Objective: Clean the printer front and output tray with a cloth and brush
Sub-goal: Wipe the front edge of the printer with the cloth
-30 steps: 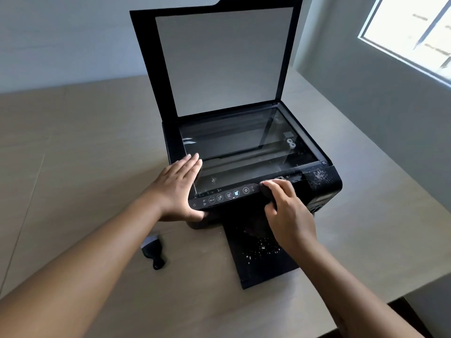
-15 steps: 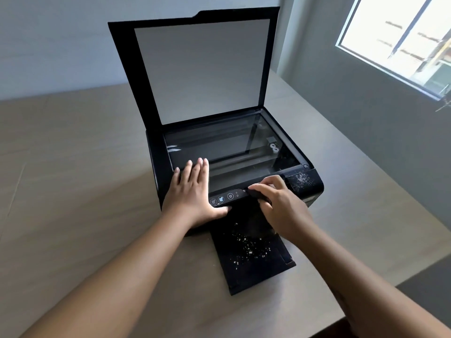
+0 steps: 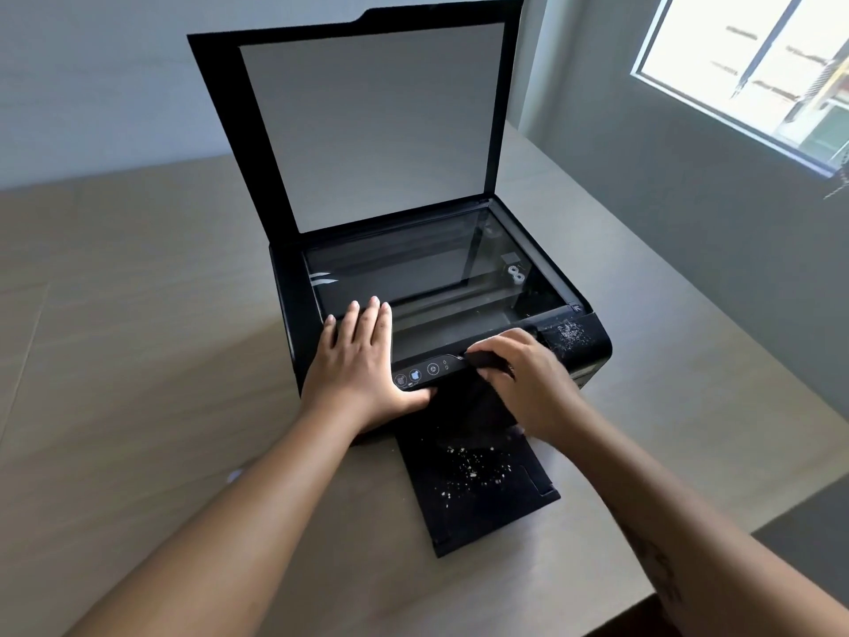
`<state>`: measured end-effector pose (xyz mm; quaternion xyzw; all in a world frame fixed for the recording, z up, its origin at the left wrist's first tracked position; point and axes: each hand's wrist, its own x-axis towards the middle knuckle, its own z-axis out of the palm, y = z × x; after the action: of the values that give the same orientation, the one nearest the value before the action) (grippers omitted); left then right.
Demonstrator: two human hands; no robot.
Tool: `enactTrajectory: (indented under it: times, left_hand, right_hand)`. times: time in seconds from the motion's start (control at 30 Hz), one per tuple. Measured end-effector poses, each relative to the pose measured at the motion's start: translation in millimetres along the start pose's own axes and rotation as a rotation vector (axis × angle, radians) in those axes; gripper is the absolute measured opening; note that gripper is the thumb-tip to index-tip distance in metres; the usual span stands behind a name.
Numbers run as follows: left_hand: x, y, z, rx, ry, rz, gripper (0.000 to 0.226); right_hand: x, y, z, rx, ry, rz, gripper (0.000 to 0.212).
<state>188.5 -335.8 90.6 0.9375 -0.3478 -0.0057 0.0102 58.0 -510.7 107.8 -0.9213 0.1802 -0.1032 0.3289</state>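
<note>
Daylight comes from the window (image 3: 753, 75) at upper right, which is blown out to white. The light is soft and even, with weak shadows on the surface (image 3: 138, 314). The glass of the printer (image 3: 413, 278) shows pale reflections. Straight lines bow near the edges, and detail is slightly soft.

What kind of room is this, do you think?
Probably a home office or plain workroom: a black printer, scanner lid raised, sits on a wooden desk beside grey walls and a window.
</note>
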Motion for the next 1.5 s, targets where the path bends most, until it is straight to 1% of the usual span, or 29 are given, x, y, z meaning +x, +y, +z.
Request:
enactTrajectory:
  times: [0.1, 0.13, 0.17, 0.23, 0.3, 0.33, 0.37, 0.43, 0.5, 0.53, 0.57, 0.6, 0.67, 0.7, 0.73, 0.8, 0.87, 0.9, 1.0, 1.03, 1.07, 1.17, 1.2, 1.23, 1.33, 1.37, 1.4, 1.43, 1.5]
  left_hand:
    - [-0.9, -0.2, 0.4, 0.0, 0.009, 0.001, 0.129]
    - [-0.8, -0.1, 0.3, 0.0, 0.012, 0.0, 0.129]
    - [-0.3, -0.4, 0.4, 0.002, 0.015, 0.0, 0.128]
    - [0.9, -0.9, 0.2, 0.006, 0.016, 0.002, 0.127]
    - [0.4, -1.2, 0.8, 0.001, 0.016, 0.002, 0.128]
    - [-0.1, -1.1, 1.1, -0.003, 0.016, 0.001, 0.129]
    - [-0.6, -1.1, 0.9, -0.008, 0.014, -0.001, 0.13]
    - [-1.2, -0.7, 0.6, -0.011, 0.016, -0.004, 0.13]
    - [-1.1, -0.2, 0.2, -0.013, 0.019, -0.006, 0.131]
    - [-0.6, -0.2, 0.3, -0.011, 0.021, -0.007, 0.131]
    - [-0.4, -0.4, 0.5, -0.01, 0.022, -0.007, 0.13]
    - [-0.3, -0.3, 0.6, -0.01, 0.021, -0.007, 0.13]
    - [-0.6, -0.3, 1.3, -0.008, 0.021, -0.006, 0.13]
    - [-0.7, 0.0, 1.2, -0.007, 0.022, -0.006, 0.13]
    - [-1.0, 0.0, 1.0, -0.006, 0.021, -0.007, 0.13]
    - [-1.1, 0.5, 0.5, 0.001, 0.018, -0.005, 0.13]
    - [-0.3, -0.1, 0.4, 0.0, 0.02, -0.007, 0.13]
    - [0.0, -0.3, 0.5, -0.005, 0.022, -0.008, 0.13]
    - [-0.4, 0.3, 1.1, -0.008, 0.017, -0.006, 0.131]
    - [-0.6, 0.3, 1.2, -0.008, 0.017, -0.006, 0.131]
    - [-0.8, 0.2, 1.5, -0.006, 0.018, -0.006, 0.131]
    - [0.1, -0.8, 1.7, -0.007, 0.019, -0.008, 0.132]
    - [0.5, -1.2, 1.8, -0.008, 0.021, -0.007, 0.131]
    - [0.4, -1.5, 2.2, -0.009, 0.025, -0.007, 0.131]
    - [0.2, -0.5, 2.6, -0.013, 0.029, -0.003, 0.129]
    - [-0.1, -0.3, 2.4, -0.014, 0.028, -0.001, 0.129]
    - [-0.2, -0.2, 2.3, -0.012, 0.027, -0.002, 0.129]
    - [-0.1, -0.4, 1.9, -0.011, 0.027, -0.002, 0.13]
    - [-0.1, -0.7, 1.5, -0.013, 0.023, -0.006, 0.13]
  right_hand:
    - [-2.9, 18.7, -13.9, -0.01, 0.264, 0.169, 0.015]
    - [-5.4, 19.5, -11.6, -0.046, 0.327, 0.175, 0.015]
    - [-6.5, 17.6, -6.3, -0.081, 0.352, 0.135, 0.015]
    - [-5.6, 10.6, 5.2, -0.085, 0.286, -0.014, 0.016]
    - [-3.6, 7.6, 6.4, -0.055, 0.13, -0.158, 0.018]
    - [-1.9, 10.7, 3.2, -0.073, 0.085, -0.201, 0.019]
    - [0.3, 16.2, -0.7, -0.107, 0.085, -0.214, 0.019]
    - [-0.4, 28.1, -2.9, -0.143, 0.219, -0.13, 0.019]
    - [-8.1, 23.8, 10.4, -0.102, 0.37, -0.002, 0.019]
    - [-10.8, 16.3, 18.8, -0.057, 0.399, 0.019, 0.019]
    - [-12.7, 11.1, 25.4, -0.021, 0.378, -0.011, 0.019]
    - [-14.4, 9.5, 27.3, -0.012, 0.316, -0.075, 0.02]
    - [-13.3, 17.3, 16.2, -0.065, 0.193, -0.186, 0.023]
    - [-10.3, 25.0, 7.8, -0.098, 0.192, -0.185, 0.023]
    - [-7.0, 31.1, 1.4, -0.124, 0.247, -0.128, 0.022]
    - [-6.7, 32.3, 2.7, -0.148, 0.406, 0.065, 0.02]
    - [-9.0, 14.6, 20.5, -0.088, 0.461, 0.171, 0.019]
    - [-11.5, 6.6, 29.0, -0.046, 0.439, 0.146, 0.019]
    - [-19.7, 11.1, 27.7, -0.016, 0.248, -0.113, 0.021]
    - [-17.0, 20.6, 19.1, -0.029, 0.212, -0.149, 0.021]
    - [-12.7, 29.6, 11.7, -0.047, 0.23, -0.128, 0.02]
    - [-8.2, 32.3, 16.9, -0.049, 0.457, 0.099, 0.02]
    - [-9.9, 23.2, 27.4, -0.009, 0.495, 0.119, 0.02]
    - [-13.0, 15.3, 35.7, 0.034, 0.482, 0.075, 0.019]
    - [-17.2, 21.4, 34.6, 0.042, 0.285, -0.175, 0.02]
    - [-13.7, 30.0, 28.7, 0.024, 0.277, -0.189, 0.02]
    - [-11.0, 36.5, 26.8, 0.026, 0.329, -0.151, 0.02]
    - [-10.3, 38.4, 29.5, 0.059, 0.422, -0.082, 0.02]
    - [-11.4, 27.9, 44.9, 0.135, 0.569, 0.029, 0.022]
